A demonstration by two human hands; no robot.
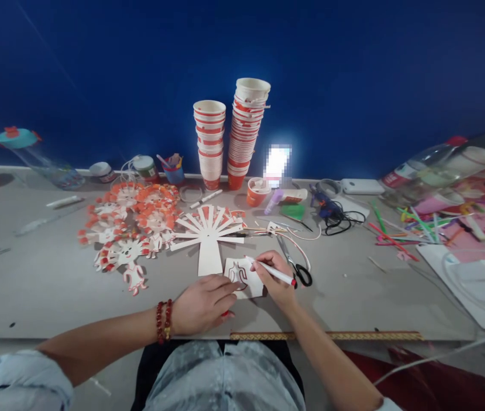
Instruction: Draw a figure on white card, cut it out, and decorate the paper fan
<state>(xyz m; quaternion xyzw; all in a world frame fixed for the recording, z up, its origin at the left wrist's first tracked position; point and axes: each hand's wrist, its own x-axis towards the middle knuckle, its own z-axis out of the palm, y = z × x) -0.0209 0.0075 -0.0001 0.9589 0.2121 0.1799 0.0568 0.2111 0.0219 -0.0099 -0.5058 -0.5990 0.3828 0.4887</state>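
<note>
A white marker [275, 270] with a red end is pinched in my right hand [277, 279], its tip at the top edge of a small white paper piece [251, 290]. Dark red curved outlines are drawn on that paper. My left hand [203, 305] lies over the paper's left side, closed fingers pressing it to the table. Something small and red [225, 313] shows by my left thumb; most of it is hidden. Just beyond lies a white paper-cup cutout [210, 254] with strips fanned out. Black-handled scissors [301, 273] rest beside my right hand.
Decorated paper figures [126, 251] are heaped on the left. Two tall paper-cup stacks [210, 145] [246, 137] stand at the back, near a bright blurred light [277, 164]. Right of them lie a dark cord [336, 214], bottles [422, 162] and colourful straws [390, 237]. A patterned strip [328, 336] runs along the front edge.
</note>
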